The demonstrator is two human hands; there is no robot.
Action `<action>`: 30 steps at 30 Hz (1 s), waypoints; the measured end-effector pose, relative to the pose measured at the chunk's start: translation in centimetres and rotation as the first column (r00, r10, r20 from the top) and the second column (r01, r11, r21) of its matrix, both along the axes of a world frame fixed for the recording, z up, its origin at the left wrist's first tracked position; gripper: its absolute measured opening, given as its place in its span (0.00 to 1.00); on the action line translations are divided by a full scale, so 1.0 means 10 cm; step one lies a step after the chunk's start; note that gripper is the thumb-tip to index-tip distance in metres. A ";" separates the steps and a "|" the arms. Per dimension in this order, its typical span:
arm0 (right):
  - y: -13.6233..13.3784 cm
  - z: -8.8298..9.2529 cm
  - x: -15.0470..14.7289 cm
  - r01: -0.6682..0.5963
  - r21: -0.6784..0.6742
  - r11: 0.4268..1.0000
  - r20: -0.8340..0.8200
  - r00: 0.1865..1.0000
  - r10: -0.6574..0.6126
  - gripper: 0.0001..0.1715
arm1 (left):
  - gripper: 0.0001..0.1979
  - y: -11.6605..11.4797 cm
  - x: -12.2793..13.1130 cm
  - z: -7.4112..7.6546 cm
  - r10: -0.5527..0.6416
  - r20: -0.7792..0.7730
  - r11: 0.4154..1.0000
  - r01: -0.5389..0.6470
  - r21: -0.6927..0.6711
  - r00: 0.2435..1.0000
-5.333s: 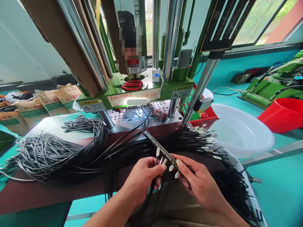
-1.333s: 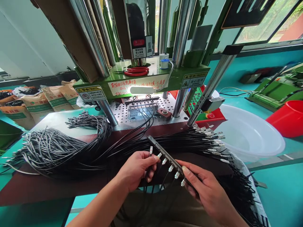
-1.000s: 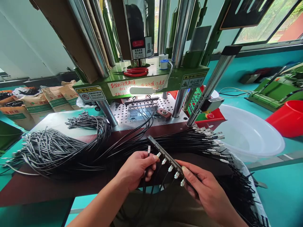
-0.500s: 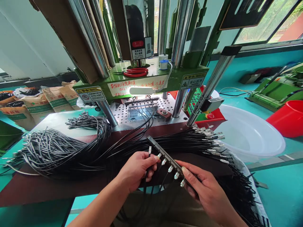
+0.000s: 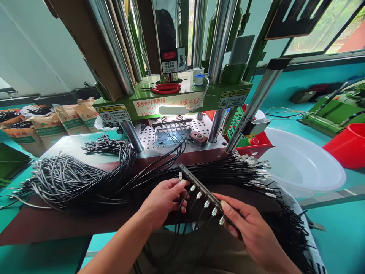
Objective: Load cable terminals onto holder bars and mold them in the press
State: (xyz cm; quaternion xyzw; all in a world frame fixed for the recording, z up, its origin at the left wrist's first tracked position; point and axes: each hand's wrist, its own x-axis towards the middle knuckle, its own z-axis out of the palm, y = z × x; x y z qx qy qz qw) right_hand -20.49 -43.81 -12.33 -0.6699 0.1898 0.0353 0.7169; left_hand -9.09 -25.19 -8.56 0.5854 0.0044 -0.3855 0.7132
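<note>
My right hand grips the lower end of a dark metal bar, which slants over the bench edge. Several cable plugs with silver connectors are seated along the bar's near side, their black cables hanging down. My left hand is closed on a black cable, pinched between thumb and fingers. That cable's silver connector points up beside the bar's upper end, apart from the seated plugs. Bundled black cables lie behind the bar, and a thick pile of cables spreads to the left.
A green press stands ahead, with cables leading to a mould on its perforated plate. Red-handled pliers lie on the press. At right are a red control box, a white tub and hanging cables.
My left fingers have moved off the uppermost seated plug, slightly up toward the bar's upper end, with the loose connector. My right hand still holds the bar; the view has shifted slightly.
</note>
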 end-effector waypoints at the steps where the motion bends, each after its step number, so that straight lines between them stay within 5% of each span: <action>1: 0.00 0.01 0.00 0.019 -0.003 1.000 -0.013 1.000 -0.019 0.35 | 0.13 0.01 0.00 0.01 0.041 0.004 0.999 -0.041 0.001 0.999; 4: 0.01 0.03 0.00 0.039 0.004 0.999 -0.023 0.999 -0.039 0.36 | 0.15 0.05 -0.01 0.03 0.084 0.034 0.995 -0.086 0.054 0.996; 10: 0.01 0.03 0.00 0.022 -0.004 1.000 -0.038 0.999 -0.022 0.36 | 0.15 0.07 -0.03 0.00 -0.011 0.107 0.985 -0.008 0.172 0.994; 30: -0.02 0.07 0.02 -0.052 -0.068 0.996 -0.014 0.999 0.051 0.35 | 0.17 0.06 -0.05 -0.05 -0.045 0.138 0.972 0.011 0.236 0.989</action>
